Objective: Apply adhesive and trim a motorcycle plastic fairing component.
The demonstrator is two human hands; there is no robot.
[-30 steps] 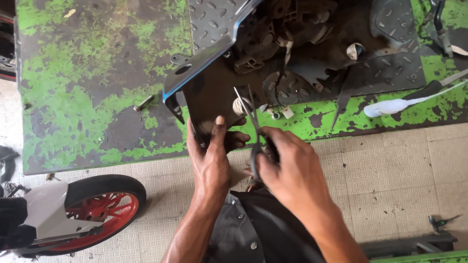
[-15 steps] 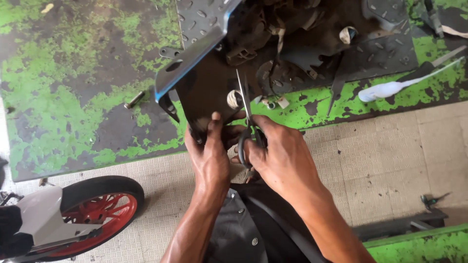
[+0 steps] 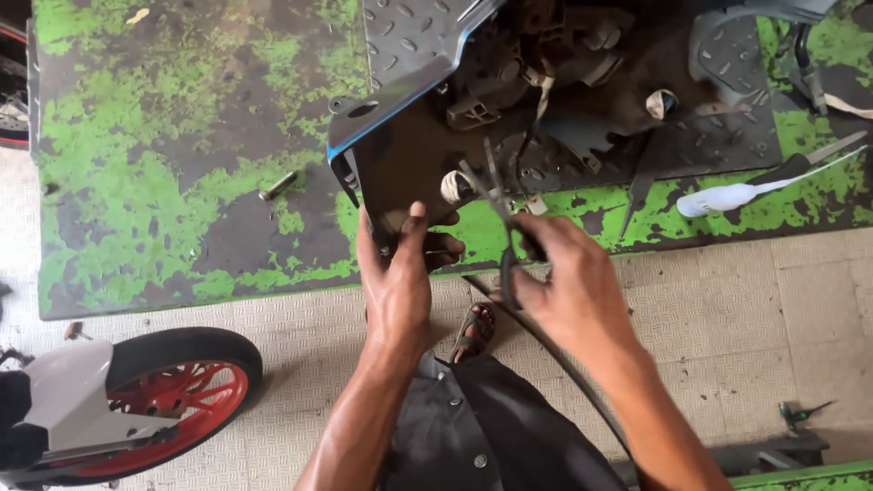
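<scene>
My left hand (image 3: 398, 284) grips the lower edge of a black motorcycle body panel (image 3: 400, 164) with a blue trim line. My right hand (image 3: 571, 284) is closed on the dark handles of a pair of thin-nosed pliers (image 3: 496, 193). The plier tips point up beside a small white round fitting (image 3: 454, 188) on the panel. The two hands sit a little apart. A black cable (image 3: 564, 356) runs down from under my right hand.
The bike's dark engine parts (image 3: 564, 82) rest on a worn green metal platform (image 3: 164, 145). A loose bolt (image 3: 278, 185) lies on it, and a white-handled tool (image 3: 732, 195) at right. A red-rimmed wheel (image 3: 173, 400) stands lower left. My sandalled foot (image 3: 473, 331) is on the tiled floor.
My right hand has drawn away to the right from my left hand, taking the pliers with it. My left hand keeps its hold on the panel edge.
</scene>
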